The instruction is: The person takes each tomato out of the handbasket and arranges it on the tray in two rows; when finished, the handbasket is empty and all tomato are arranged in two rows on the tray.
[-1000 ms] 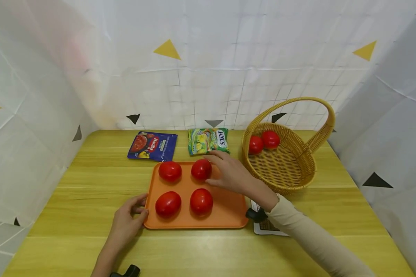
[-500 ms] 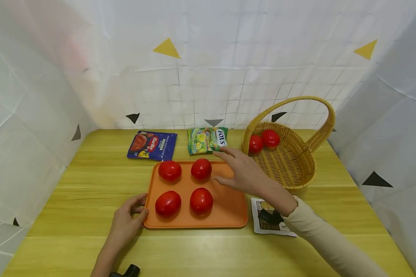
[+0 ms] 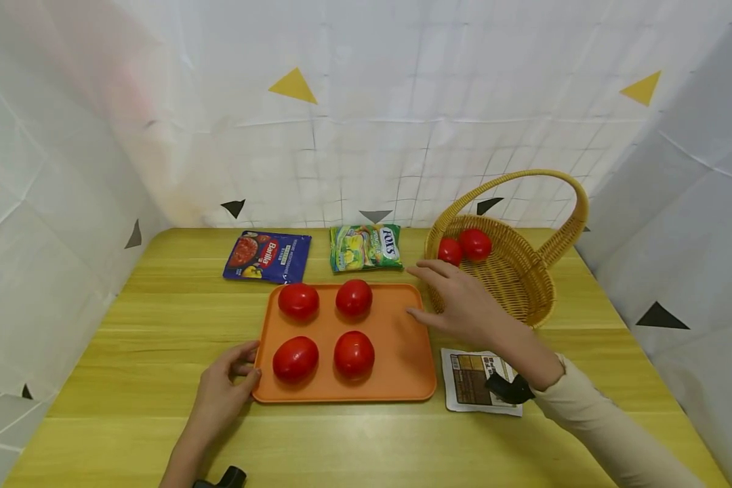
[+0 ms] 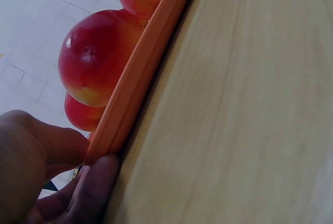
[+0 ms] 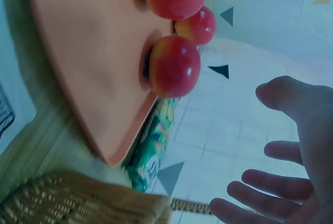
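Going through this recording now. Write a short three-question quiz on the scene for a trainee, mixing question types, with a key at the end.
1. How many red fruits are on the orange tray, and how many show in the wicker basket?
2. True or false: the right hand is holding a fruit.
3. What is the left hand gripping?
A) the basket's handle
B) the tray's edge
C) the blue packet

Key:
1. Four on the tray, two in the basket.
2. False: its fingers are spread and hold nothing.
3. B: thumb and fingers pinch the tray's edge.
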`<state>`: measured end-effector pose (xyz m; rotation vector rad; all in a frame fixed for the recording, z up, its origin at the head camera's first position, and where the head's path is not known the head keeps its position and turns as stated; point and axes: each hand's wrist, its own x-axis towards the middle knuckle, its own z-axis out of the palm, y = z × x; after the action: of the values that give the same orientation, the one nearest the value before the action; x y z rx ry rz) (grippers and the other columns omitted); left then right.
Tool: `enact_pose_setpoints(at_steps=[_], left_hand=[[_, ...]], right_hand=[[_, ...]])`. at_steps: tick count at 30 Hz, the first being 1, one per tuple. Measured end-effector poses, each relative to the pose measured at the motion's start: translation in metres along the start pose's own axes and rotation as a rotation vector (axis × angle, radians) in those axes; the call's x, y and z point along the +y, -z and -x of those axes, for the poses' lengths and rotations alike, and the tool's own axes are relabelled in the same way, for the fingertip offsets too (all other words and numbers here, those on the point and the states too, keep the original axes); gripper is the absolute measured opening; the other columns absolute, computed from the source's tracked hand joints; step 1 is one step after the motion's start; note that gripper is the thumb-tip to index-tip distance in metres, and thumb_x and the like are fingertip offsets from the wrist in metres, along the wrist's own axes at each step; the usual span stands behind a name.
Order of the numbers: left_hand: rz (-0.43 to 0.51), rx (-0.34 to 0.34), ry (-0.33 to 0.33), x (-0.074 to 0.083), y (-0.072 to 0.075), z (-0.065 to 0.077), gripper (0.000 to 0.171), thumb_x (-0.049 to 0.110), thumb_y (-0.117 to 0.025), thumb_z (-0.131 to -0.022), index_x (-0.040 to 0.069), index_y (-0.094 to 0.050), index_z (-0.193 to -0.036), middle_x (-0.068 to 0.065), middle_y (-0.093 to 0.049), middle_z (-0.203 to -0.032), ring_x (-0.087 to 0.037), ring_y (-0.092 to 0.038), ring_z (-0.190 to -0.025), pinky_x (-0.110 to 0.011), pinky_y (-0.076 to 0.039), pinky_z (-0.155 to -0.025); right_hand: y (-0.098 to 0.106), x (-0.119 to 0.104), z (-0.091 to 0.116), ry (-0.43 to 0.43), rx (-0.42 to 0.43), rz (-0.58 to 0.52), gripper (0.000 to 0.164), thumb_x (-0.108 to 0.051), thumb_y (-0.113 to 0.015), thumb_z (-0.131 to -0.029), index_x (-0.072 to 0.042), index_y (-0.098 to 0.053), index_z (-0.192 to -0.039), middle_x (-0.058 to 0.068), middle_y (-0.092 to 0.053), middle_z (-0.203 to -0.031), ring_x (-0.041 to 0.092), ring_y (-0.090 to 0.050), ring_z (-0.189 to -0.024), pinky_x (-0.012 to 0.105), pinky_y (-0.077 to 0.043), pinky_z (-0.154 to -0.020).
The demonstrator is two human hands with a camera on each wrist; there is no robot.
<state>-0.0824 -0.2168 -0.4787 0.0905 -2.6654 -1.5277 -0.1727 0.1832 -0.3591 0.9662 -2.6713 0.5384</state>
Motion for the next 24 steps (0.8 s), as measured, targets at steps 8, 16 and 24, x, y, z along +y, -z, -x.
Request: enact_pose_setpoints(at_steps=[8, 16, 24], left_hand=[[-0.007, 0.005, -0.017, 0.001, 0.000, 0.000, 0.048, -0.005, -0.070, -0.087, 0.007, -0.063, -0.133, -0.013, -0.066, -0.111, -0.022, -0.067, -0.090, -0.028, -0.057, -0.055], [-0.012, 0.011, -0.026, 0.001, 0.000, 0.000, 0.048, -0.005, -0.070, -0.087, 0.007, -0.063, -0.133, -0.012, -0.067, -0.111, -0.021, -0.067, -0.089, -0.027, -0.056, -0.056], [0.013, 0.005, -0.004, 0.003, 0.000, 0.001, 0.047, -0.004, -0.069, -0.088, 0.009, -0.063, -0.133, -0.012, -0.065, -0.113, -0.023, -0.066, -0.092, -0.028, -0.056, -0.053]], right_hand=[[0.011, 0.019, 0.009, 0.028, 0.089, 0.012, 0.055, -0.028, -0.083, -0.081, -0.007, -0.065, -0.129, 0.011, -0.064, -0.125, 0.030, -0.064, -0.108, 0.049, -0.056, -0.086], [0.023, 0.046, 0.015, 0.022, 0.170, 0.043, 0.048, -0.018, -0.082, -0.080, -0.006, -0.067, -0.124, 0.011, -0.066, -0.116, 0.026, -0.066, -0.085, 0.046, -0.057, -0.074], [0.034, 0.070, 0.013, -0.048, 0.170, 0.065, 0.051, -0.014, -0.083, -0.079, -0.002, -0.064, -0.126, 0.016, -0.065, -0.115, 0.033, -0.066, -0.091, 0.050, -0.055, -0.074]])
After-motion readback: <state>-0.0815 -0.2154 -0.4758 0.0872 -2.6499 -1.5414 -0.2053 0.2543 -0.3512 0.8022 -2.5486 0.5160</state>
